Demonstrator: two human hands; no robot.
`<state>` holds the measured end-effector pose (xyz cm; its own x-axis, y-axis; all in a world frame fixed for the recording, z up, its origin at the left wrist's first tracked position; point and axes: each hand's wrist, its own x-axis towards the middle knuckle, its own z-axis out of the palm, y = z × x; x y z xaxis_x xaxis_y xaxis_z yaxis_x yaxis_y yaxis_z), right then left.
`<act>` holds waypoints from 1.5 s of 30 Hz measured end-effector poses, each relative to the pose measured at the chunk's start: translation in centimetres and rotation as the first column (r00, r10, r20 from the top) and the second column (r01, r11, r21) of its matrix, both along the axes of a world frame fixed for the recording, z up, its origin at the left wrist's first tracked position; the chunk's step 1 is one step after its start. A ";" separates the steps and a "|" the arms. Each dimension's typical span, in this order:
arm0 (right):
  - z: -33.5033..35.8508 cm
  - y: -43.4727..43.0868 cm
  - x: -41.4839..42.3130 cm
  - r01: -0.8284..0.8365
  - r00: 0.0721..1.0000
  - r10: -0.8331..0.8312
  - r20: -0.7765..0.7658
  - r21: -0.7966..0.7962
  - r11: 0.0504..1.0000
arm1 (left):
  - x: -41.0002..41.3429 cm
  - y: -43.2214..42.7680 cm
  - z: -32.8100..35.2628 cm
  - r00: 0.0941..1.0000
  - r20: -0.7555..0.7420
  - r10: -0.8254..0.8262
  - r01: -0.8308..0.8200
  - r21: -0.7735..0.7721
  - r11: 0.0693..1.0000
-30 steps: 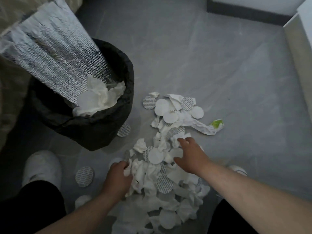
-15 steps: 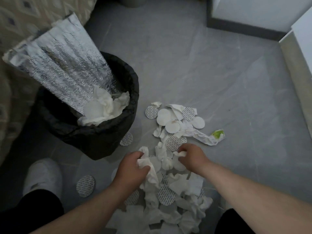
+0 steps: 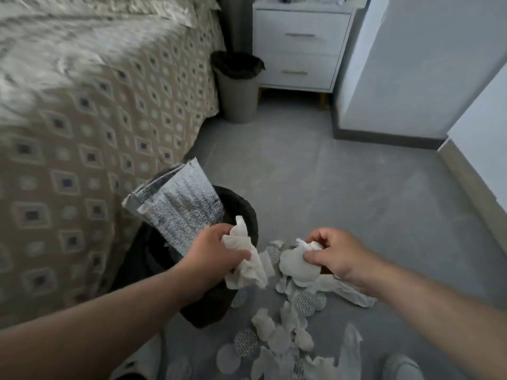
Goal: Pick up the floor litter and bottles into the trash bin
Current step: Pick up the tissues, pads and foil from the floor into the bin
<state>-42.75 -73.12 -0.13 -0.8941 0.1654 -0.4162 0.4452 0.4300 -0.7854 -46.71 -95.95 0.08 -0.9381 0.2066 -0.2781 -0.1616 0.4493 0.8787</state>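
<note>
My left hand (image 3: 212, 253) is closed around a bunch of crumpled white tissue (image 3: 245, 266), held at the near rim of the black-lined trash bin (image 3: 244, 212). A silver foil pouch (image 3: 178, 207) sticks up out of that bin. My right hand (image 3: 337, 255) grips white round pads and tissue scraps (image 3: 297, 266) just right of the bin, above the floor. More white tissues and dotted round pads (image 3: 277, 341) lie scattered on the grey floor below both hands. No bottle is visible.
A bed with a patterned cover (image 3: 90, 127) fills the left side, right against the bin. A second grey bin (image 3: 238, 86) stands by a white nightstand (image 3: 299, 48) at the back. White walls and a cabinet (image 3: 482, 149) border the right. My shoes show at the bottom edge.
Both hands closed on litter and rose from the floor pile, the left toward the bin. The camera tilted up, so the bed, nightstand and second bin came into view.
</note>
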 end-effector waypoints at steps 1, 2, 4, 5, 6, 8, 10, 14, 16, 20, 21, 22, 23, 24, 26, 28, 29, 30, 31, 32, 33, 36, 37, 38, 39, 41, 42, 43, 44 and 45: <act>-0.1 -0.4 -0.3 0.025 1.000 -0.025 0.018 -0.050 0.998 | 0.2 -0.4 -0.3 0.998 0.043 0.039 -0.042 0.060 0.997; -0.3 -0.6 -0.7 0.050 0.998 -0.047 0.033 -0.096 0.994 | 0.2 -0.8 -0.7 0.995 0.069 0.068 -0.074 0.089 0.993; -0.7 -0.7 -1.3 0.089 0.995 -0.081 0.053 -0.160 0.983 | -0.6 -1.6 -1.3 0.989 0.069 0.127 -0.134 0.104 0.985; -0.9 -0.7 -1.5 0.103 0.994 -0.093 0.064 -0.178 0.979 | -1.3 -2.0 -1.7 0.986 0.042 0.164 -0.168 0.099 0.981; -1.1 -0.6 -1.6 0.119 0.991 -0.106 0.076 -0.195 0.973 | -2.1 -2.4 -2.0 0.980 -0.006 0.198 -0.196 0.083 0.977; -1.6 -0.7 -1.5 0.148 0.986 -0.128 0.105 -0.217 0.965 | -3.6 -3.2 -2.9 0.957 -0.173 0.232 -0.241 -0.030 0.970; -2.3 -0.7 -1.3 0.173 0.980 -0.145 0.134 -0.229 0.958 | -4.4 -4.2 -4.8 0.923 -0.351 0.155 -0.239 -0.209 0.948; -3.0 -0.7 -1.0 0.197 0.973 -0.162 0.162 -0.229 0.953 | -4.2 -5.7 -9.4 0.927 -0.275 -0.255 0.088 -0.502 0.860; -3.1 -0.6 -1.1 0.208 0.971 -0.172 0.165 -0.238 0.949 | -3.9 -5.5 -10.6 0.928 -0.113 -0.355 0.220 -0.602 0.768; -3.0 -0.8 -0.8 0.212 0.969 -0.177 0.171 -0.216 0.953 | -4.0 -5.4 -8.8 0.894 0.003 -0.449 0.339 -0.659 0.672; -2.8 -1.0 -0.8 0.202 0.972 -0.170 0.165 -0.203 0.958 | -4.0 -6.0 -8.0 0.888 -0.070 -0.455 0.305 -0.652 0.695; -2.3 -1.2 -0.8 0.183 0.975 -0.154 0.157 -0.189 0.965 | -3.8 -6.7 -7.1 0.876 -0.181 -0.447 0.246 -0.631 0.736; -1.9 -1.6 -0.9 0.155 0.981 -0.130 0.145 -0.173 0.973 | -3.5 -7.6 -6.5 0.854 -0.297 -0.427 0.183 -0.596 0.782; -1.2 -2.2 -1.2 0.116 0.987 -0.097 0.128 -0.154 0.981 | -3.1 -8.8 -6.4 0.820 -0.406 -0.403 0.122 -0.565 0.816; -0.2 -3.8 -2.1 0.029 0.998 -0.023 0.065 -0.091 0.995 | -2.2 -10.9 -6.9 0.770 -0.526 -0.362 0.028 -0.538 0.842; 0.2 -6.1 -3.7 -0.063 0.998 0.063 -0.006 0.013 0.998 | -1.3 -12.7 -8.3 0.818 -0.474 -0.326 -0.007 -0.575 0.818; 0.0 -7.4 -4.8 -0.097 0.995 0.099 -0.033 0.055 0.994 | -0.9 -13.4 -9.2 0.853 -0.425 -0.303 -0.015 -0.600 0.800; -0.4 -8.9 -5.9 -0.121 0.991 0.126 -0.055 0.081 0.989 | -0.7 -13.8 -9.8 0.885 -0.383 -0.267 -0.027 -0.613 0.790; -1.2 -10.3 -7.1 -0.135 0.987 0.145 -0.074 0.120 0.984 | -0.5 -14.0 -10.4 0.907 -0.358 -0.223 -0.044 -0.606 0.794; -2.2 -11.5 -8.3 -0.138 0.983 0.155 -0.096 0.164 0.977 | -0.5 -14.2 -11.0 0.919 -0.349 -0.184 -0.060 -0.586 0.808; -3.4 -12.6 -9.5 -0.147 0.979 0.172 -0.107 0.213 0.966 | -0.6 -14.2 -11.3 0.928 -0.337 -0.158 -0.064 -0.564 0.823; -6.8 -15.5 -12.0 -0.328 0.942 0.330 0.054 0.334 0.883 | -1.0 -14.3 -11.7 0.921 -0.362 -0.143 -0.072 -0.519 0.852; -7.8 -16.4 -12.4 -0.412 0.910 0.397 0.119 0.371 0.832 | -1.1 -14.5 -11.9 0.921 -0.364 -0.142 -0.070 -0.511 0.857; -8.9 -17.0 -12.7 -0.469 0.882 0.439 0.169 0.391 0.792 | -1.2 -14.5 -11.9 0.923 -0.358 -0.142 -0.064 -0.505 0.861; -9.7 -17.5 -12.8 -0.513 0.858 0.469 0.210 0.408 0.755 | -1.2 -14.6 -12.1 0.926 -0.351 -0.137 -0.060 -0.497 0.865; -10.6 -18.4 -12.8 -0.575 0.818 0.503 0.279 0.428 0.698 | -1.1 -14.8 -12.2 0.932 -0.340 -0.128 -0.059 -0.489 0.871; -10.7 -18.6 -12.8 -0.599 0.801 0.515 0.306 0.424 0.679 | -1.1 -14.9 -12.2 0.932 -0.335 -0.135 -0.051 -0.492 0.869; -11.1 -18.8 -12.9 -0.615 0.788 0.522 0.325 0.412 0.672 | -1.1 -15.0 -12.2 0.934 -0.328 -0.142 -0.042 -0.496 0.868; -11.2 -18.9 -13.0 -0.629 0.778 0.529 0.341 0.404 0.665 | -1.1 -15.0 -12.2 0.936 -0.322 -0.144 -0.037 -0.496 0.867; -11.2 -18.9 -13.1 -0.636 0.771 0.534 0.346 0.403 0.658 | -1.1 -14.9 -12.1 0.939 -0.312 -0.146 -0.031 -0.498 0.866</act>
<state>-55.82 -92.01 -11.31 -0.7900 -0.1477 -0.5951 0.0792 0.9378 -0.3380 -47.81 -110.88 -11.99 -0.9825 0.1828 -0.0351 0.1357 0.8325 0.5371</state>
